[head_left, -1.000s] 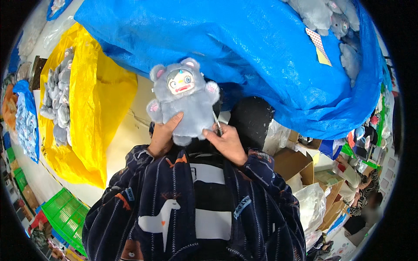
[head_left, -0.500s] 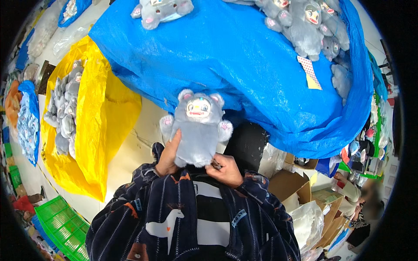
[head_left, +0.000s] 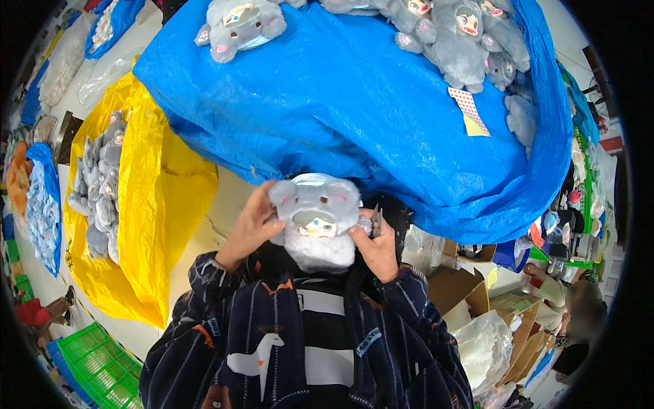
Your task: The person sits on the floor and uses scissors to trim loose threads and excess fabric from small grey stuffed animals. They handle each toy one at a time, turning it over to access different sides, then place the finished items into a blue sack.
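Observation:
A grey plush toy (head_left: 317, 252) with bear ears and a doll-like face is held upright in front of my chest. Its eared hood (head_left: 319, 193) is tipped forward, so its top and the pale lining behind show, with the face peeking out below. My left hand (head_left: 251, 230) is closed on the toy's left side, thumb in front. On the other side, my right hand (head_left: 379, 249) grips the edge with its thumb. Tucked in the right fingers is a small metal tool (head_left: 376, 219) with narrow pointed blades, like thread snips; its handle is hidden.
A big blue sheet bag (head_left: 327, 102) spreads ahead, with several grey plush toys (head_left: 458, 48) and a dotted paper strip (head_left: 469, 111) on it. To the left stands a yellow bag (head_left: 146, 225) of similar toys. A green crate (head_left: 102, 365) and cardboard boxes (head_left: 453, 290) flank me.
The toy's hood now tips forward over the face instead of standing back. My left hand has risen to the hood's side; my right hand has moved up from the toy's bottom edge.

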Demonstrator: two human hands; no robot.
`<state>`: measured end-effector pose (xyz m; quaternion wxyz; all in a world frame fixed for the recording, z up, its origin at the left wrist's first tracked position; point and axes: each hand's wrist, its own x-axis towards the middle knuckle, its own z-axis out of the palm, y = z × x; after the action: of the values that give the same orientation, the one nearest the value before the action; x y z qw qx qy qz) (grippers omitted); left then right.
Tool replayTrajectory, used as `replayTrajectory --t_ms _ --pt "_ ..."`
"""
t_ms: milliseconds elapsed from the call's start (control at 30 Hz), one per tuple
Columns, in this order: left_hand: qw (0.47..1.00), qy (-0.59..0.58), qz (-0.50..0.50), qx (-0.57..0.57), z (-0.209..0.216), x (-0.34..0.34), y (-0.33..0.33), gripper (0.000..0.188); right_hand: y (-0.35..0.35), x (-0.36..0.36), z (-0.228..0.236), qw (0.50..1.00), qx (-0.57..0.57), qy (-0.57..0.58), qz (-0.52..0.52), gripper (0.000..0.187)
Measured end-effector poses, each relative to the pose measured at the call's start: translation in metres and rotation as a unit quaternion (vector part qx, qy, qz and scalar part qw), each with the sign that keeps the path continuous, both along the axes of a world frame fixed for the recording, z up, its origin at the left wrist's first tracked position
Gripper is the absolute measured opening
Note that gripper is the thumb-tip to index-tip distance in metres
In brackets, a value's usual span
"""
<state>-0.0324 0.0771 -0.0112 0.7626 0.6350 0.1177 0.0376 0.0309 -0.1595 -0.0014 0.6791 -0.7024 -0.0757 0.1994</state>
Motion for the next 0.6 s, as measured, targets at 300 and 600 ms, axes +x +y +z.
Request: replayTrajectory --t_ms 300,600 --pt "0.997 0.048 -0.002 -0.065 0.005 0.022 -0.023 0.023 -0.04 0.008 0.003 0.991 -0.074 -0.041 -0.108 0.017" --pt "0.982 0.111 -0.024 -0.154 0.005 0.029 -0.039 0.024 -0.005 0.017 0.025 0.982 -0.126 -0.132 -0.046 0.021"
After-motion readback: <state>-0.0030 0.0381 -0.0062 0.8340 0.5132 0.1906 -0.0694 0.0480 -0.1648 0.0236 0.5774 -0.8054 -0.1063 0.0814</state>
